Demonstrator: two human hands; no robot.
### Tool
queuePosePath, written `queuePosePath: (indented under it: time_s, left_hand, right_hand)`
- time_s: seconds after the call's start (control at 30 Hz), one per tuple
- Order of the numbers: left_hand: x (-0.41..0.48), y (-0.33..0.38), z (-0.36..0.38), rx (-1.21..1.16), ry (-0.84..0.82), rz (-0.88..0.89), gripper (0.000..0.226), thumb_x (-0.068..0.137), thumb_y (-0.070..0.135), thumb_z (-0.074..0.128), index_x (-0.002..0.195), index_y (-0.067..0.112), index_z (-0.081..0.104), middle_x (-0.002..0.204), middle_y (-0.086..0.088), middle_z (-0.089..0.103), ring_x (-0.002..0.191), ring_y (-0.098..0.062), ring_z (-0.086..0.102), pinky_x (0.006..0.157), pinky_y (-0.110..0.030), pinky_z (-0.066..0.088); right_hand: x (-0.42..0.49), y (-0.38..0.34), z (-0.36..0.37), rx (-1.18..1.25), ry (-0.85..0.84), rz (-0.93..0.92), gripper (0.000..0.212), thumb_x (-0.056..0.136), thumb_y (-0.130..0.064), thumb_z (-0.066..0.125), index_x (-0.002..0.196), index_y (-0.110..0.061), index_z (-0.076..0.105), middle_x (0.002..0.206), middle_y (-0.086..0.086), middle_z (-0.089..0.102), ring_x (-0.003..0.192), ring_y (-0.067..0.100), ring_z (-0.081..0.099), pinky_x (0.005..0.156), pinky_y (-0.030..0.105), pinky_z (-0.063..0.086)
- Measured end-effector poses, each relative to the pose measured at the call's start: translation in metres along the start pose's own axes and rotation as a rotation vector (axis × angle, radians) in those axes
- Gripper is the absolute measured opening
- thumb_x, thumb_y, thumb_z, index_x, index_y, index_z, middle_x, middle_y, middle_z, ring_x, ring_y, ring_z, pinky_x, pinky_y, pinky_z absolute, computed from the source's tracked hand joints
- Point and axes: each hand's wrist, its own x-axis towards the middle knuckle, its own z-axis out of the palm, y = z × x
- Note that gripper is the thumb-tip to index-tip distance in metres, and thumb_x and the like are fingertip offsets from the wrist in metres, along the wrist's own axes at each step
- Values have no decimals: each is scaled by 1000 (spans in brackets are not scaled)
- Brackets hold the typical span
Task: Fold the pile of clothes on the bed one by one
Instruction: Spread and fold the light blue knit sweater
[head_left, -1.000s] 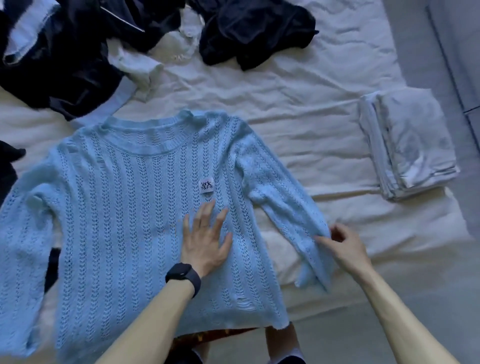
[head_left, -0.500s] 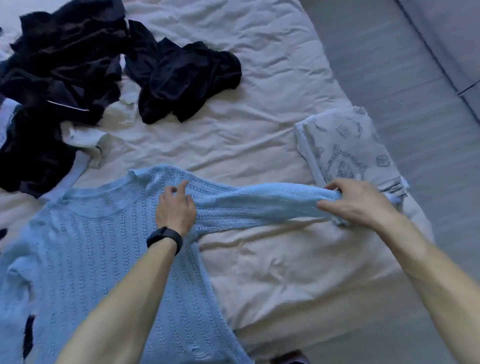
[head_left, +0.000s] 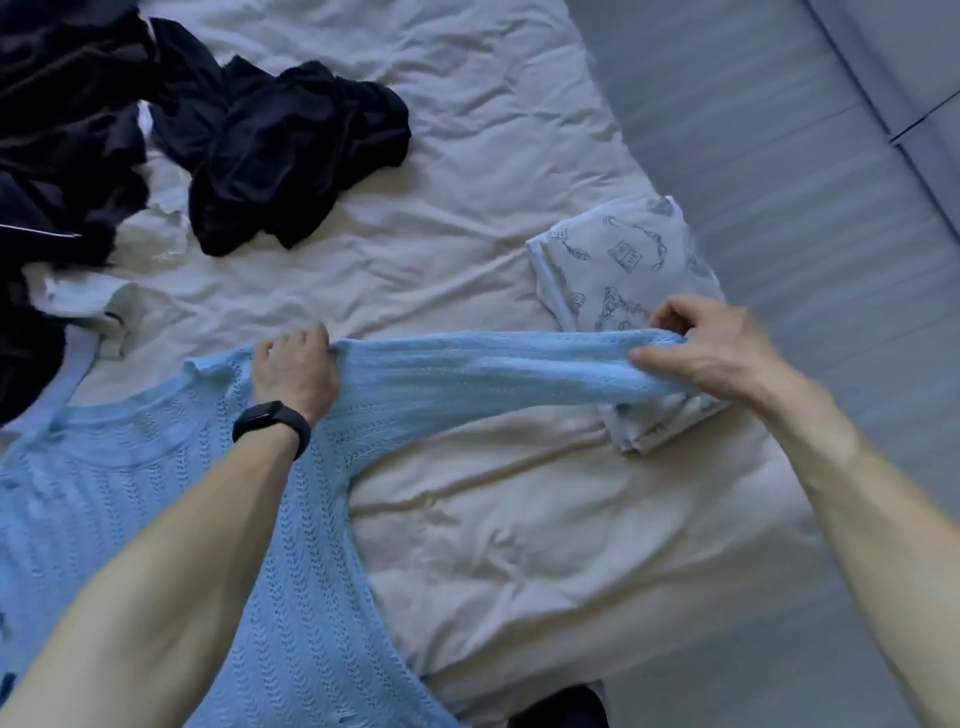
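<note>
Left hand (head_left: 296, 371) grips blue sweater (head_left: 156, 493) at shoulder; right hand (head_left: 711, 351) pinches sleeve cuff (head_left: 660, 345), stretched toward bed's (head_left: 519, 545) right edge.

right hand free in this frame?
No, the right hand pinches the cuff end of the sleeve of the blue sweater, while the left hand grips its shoulder end.

The blue sleeve (head_left: 493, 369) is now stretched sideways.
</note>
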Motion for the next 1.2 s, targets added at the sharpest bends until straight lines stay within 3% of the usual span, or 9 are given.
queuePosePath:
  time_s: [0.13, 0.33, 0.4, 0.5, 0.7, 0.77, 0.97, 1.07, 1.2]
  left_hand:
    - [-11, 31, 18, -64, -68, 55, 41, 96, 33, 50, 132, 13, 50, 134, -17, 54, 121, -36, 51, 103, -51, 36]
    - [-33, 115, 28, -205, -133, 288, 53, 95, 57, 39, 141, 32, 43, 155, -17, 35, 138, -33, 40, 116, -53, 24]
    - [-27, 131, 29, -204, -128, 298, 46, 95, 55, 48, 135, 31, 51, 152, -20, 36, 135, -37, 42, 113, -53, 28]
    - [-19, 140, 27, -174, -3, 353, 25, 92, 42, 61, 107, 21, 64, 135, -20, 52, 109, -42, 55, 94, -49, 41]
    - [-6, 150, 8, -254, 16, 216, 24, 95, 29, 57, 110, 12, 62, 117, -15, 57, 98, -37, 57, 86, -43, 41]
    - [-7, 153, 8, -265, 33, 259, 29, 90, 29, 55, 114, 14, 62, 118, -14, 57, 101, -36, 57, 90, -44, 42]
    - [-44, 179, 20, -325, 327, 340, 26, 91, 37, 48, 109, 19, 51, 113, -9, 53, 95, -30, 47, 79, -41, 32]
    - [-62, 194, 26, -294, 203, 431, 31, 97, 44, 40, 107, 22, 60, 110, -4, 59, 94, -30, 54, 81, -39, 31]
    - [-65, 200, 37, -223, 73, 432, 51, 98, 52, 35, 132, 23, 58, 133, -6, 57, 117, -29, 53, 98, -44, 37]
  right_hand:
    - [5, 30, 16, -89, 0, 118, 41, 72, -67, 73, 87, -31, 62, 95, -3, 68, 94, 23, 62, 87, 41, 51]
    - [-4, 42, 20, -174, 22, 90, 28, 72, -51, 76, 87, -31, 63, 90, -5, 64, 97, 22, 59, 82, 35, 41]
    - [-1, 43, 14, -125, 51, 117, 22, 75, -43, 75, 73, -25, 63, 74, -7, 61, 85, 22, 62, 72, 33, 42]
    - [2, 37, -7, 382, 50, 128, 35, 73, -46, 84, 65, -17, 65, 59, -11, 54, 60, 13, 53, 57, 30, 43]
    - [4, 57, -26, 659, -252, 259, 21, 72, -28, 88, 82, -15, 76, 75, 4, 68, 71, 21, 58, 67, 33, 41]
    - [4, 69, -20, 650, -130, 299, 15, 79, -20, 85, 85, -12, 74, 80, 5, 70, 71, 17, 62, 73, 36, 45]
    - [-5, 80, 20, 657, 322, 295, 31, 73, -58, 73, 86, -31, 64, 86, -1, 71, 82, 24, 69, 77, 53, 60]
    - [-7, 74, 29, 774, 488, 296, 26, 79, -48, 75, 89, -30, 61, 90, -2, 69, 82, 18, 64, 79, 48, 56]
    - [-11, 66, 36, 784, 325, 451, 59, 63, -67, 83, 97, -27, 56, 100, 1, 72, 87, 15, 70, 81, 41, 58]
